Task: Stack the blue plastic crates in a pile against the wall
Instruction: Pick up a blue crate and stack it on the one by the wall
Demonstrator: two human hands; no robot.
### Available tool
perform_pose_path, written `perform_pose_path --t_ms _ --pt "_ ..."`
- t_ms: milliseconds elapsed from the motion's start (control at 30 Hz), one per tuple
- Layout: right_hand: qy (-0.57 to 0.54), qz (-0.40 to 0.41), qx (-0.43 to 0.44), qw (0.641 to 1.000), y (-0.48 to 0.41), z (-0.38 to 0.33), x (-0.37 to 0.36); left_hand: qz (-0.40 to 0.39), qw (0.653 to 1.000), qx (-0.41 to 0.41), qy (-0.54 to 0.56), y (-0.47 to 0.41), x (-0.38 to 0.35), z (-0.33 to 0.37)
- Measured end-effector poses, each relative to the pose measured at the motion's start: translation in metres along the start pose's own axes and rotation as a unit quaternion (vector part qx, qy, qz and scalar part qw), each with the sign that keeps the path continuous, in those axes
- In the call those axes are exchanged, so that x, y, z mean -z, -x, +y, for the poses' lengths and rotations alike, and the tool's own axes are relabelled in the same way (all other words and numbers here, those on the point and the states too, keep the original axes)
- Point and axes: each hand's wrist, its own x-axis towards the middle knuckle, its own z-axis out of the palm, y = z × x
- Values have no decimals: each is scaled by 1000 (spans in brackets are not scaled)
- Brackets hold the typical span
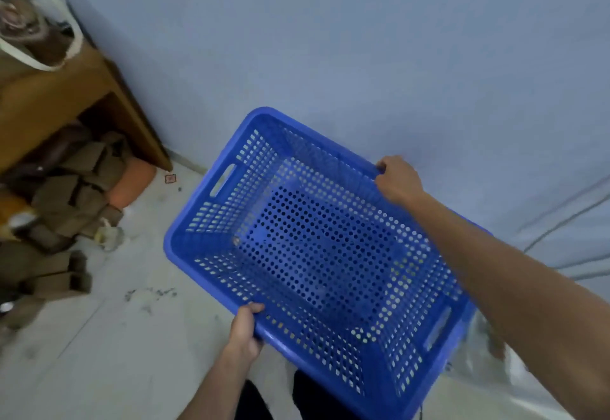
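A blue perforated plastic crate (pixel 317 254) fills the middle of the head view, open side up and tilted, close to the pale blue wall (pixel 330 39). It looks empty. My left hand (pixel 246 328) grips its near long rim. My right hand (pixel 397 180) grips the far long rim, next to the wall. Both forearms reach in from the lower right. Slot handles show on the crate's two short ends. I cannot tell whether the crate rests on something beneath it. No other blue crate is visible.
A wooden table (pixel 66 96) stands in the left corner with a bag on top. Cardboard boxes (pixel 66 188) and an orange object (pixel 133 185) are piled beneath and beside it. Pale tiled floor (pixel 115 337) lies at lower left. Clear plastic sheeting (pixel 495 370) lies at lower right.
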Motion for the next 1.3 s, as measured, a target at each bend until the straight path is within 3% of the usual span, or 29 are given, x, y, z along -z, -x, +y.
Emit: perform_pose_path --t_ms 400,900,933,1000,1067,1200,1300 --pt "33 -81 82 993 -141 38 -85 60 996 71 0 -79 -71 6" --pt "0 -111 10 994 -212 98 -184 111 974 176 -85 -170 -103 -13" --pt "1 -113 7 994 -213 105 -188 120 972 171 -112 -173 -109 -13" --pt "5 -107 8 994 -216 116 -194 168 980 103 -24 -188 -102 -25" --pt "1 -102 2 995 -218 124 -199 163 986 43 19 -196 -105 -27" --pt "0 -102 0 995 -217 134 -203 112 976 168 -86 -174 -124 -24" --pt "10 -137 -2 991 -219 136 -202 94 979 161 -77 -159 -125 -19"
